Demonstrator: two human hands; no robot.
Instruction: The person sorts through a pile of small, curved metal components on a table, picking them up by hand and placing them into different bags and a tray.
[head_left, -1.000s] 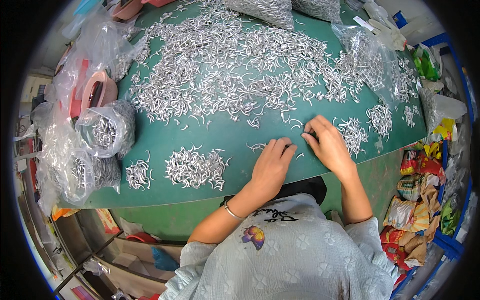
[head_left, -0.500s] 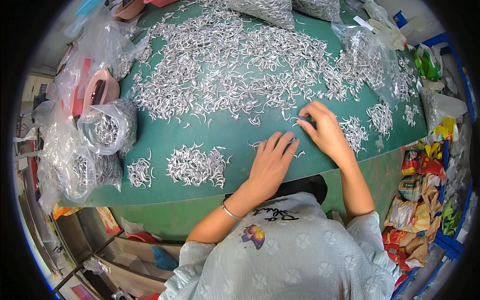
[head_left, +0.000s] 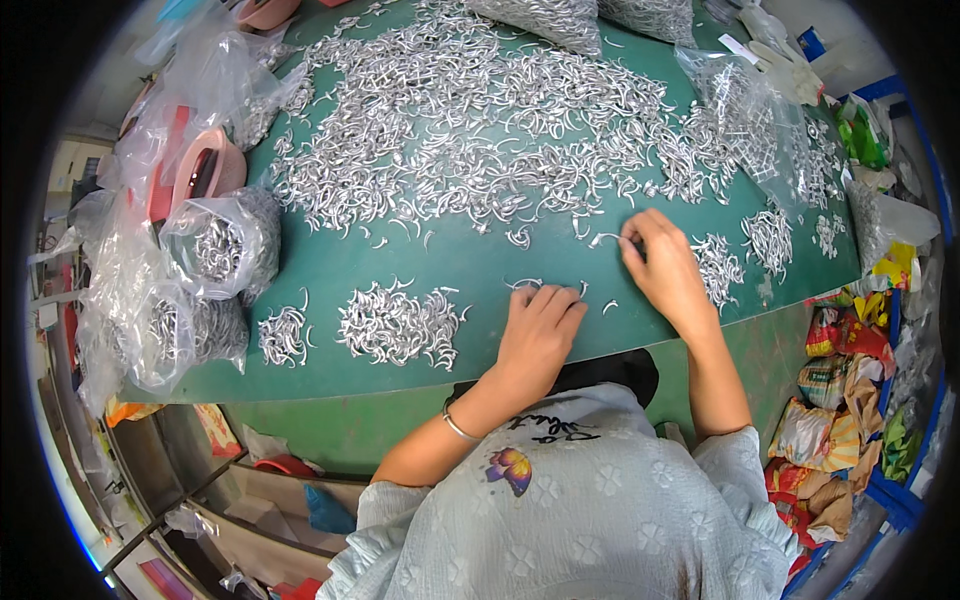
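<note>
My right hand (head_left: 664, 270) is pinched over the green table, with a small curved silver metal piece (head_left: 603, 239) at its fingertips. Lower and to the left, my left hand (head_left: 540, 335) rests on the table, fingers bent down and drawn together. Whatever lies under those fingers is hidden. Another curved piece (head_left: 524, 283) shows just beyond the left fingertips, and a loose one (head_left: 610, 305) lies between the hands. Beyond them spreads a wide heap of the same curved pieces (head_left: 480, 165). A sorted-looking pile (head_left: 400, 325) sits left of my left hand; another pile (head_left: 716, 268) lies beside my right hand.
A smaller pile (head_left: 285, 335) lies farther left. Clear plastic bags of pieces (head_left: 220, 250) and a pink basket (head_left: 222, 160) line the left edge. Filled bags (head_left: 550, 22) stand at the back. A clear bag (head_left: 750, 120) and more piles (head_left: 768, 240) are at right.
My right hand has shifted slightly right and its fingers have closed into a pinch at a curved piece. The left hand's fingers have drawn closer together and curled.
</note>
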